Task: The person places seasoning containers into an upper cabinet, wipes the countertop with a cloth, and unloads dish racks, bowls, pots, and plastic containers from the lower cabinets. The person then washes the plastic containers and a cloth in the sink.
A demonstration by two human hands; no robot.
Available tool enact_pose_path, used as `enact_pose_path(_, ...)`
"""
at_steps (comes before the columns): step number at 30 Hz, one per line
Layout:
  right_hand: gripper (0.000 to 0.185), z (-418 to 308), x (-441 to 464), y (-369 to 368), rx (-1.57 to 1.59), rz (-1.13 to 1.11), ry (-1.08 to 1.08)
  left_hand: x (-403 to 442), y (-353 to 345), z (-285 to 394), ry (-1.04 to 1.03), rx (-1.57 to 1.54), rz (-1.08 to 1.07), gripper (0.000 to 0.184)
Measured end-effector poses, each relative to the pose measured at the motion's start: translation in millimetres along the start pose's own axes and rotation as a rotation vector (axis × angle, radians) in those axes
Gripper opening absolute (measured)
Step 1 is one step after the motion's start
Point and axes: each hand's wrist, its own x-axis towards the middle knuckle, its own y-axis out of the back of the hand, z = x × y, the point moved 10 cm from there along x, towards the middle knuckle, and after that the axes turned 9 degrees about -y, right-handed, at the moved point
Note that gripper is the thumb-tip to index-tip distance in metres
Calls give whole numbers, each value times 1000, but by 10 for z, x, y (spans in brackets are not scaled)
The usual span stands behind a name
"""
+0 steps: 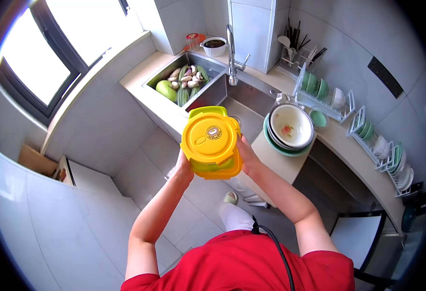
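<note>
Between my two hands is a stack of lidded containers. A round yellow lid with a small printed label is on top, and yellow and green edges show beneath it. My left hand grips the stack's left side, and my right hand holds its right side. The fingers are partly hidden by the containers. Just beyond the stack is the metal sink. Its left basin holds a green round vegetable, long green gourds and several pale, purplish vegetables.
Stacked bowls sit on the counter right of the sink. Dish racks with green and white bowls line the right wall. Behind the sink stand a faucet and a white pot. A window is at left.
</note>
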Motion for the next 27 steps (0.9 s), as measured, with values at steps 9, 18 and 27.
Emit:
enact_pose_path(9,69,-404,1399,-122,106,61,64,1690,179,-34,-3,46,-159,39)
enact_pose_path(18,61,-482,2310,279,204,255,220,2768,171,-483,220,56,-262,40)
enact_pose_path(27,57,-276,2748,998,199,533,249,3413,-23,-1265,510,-20,-411,41)
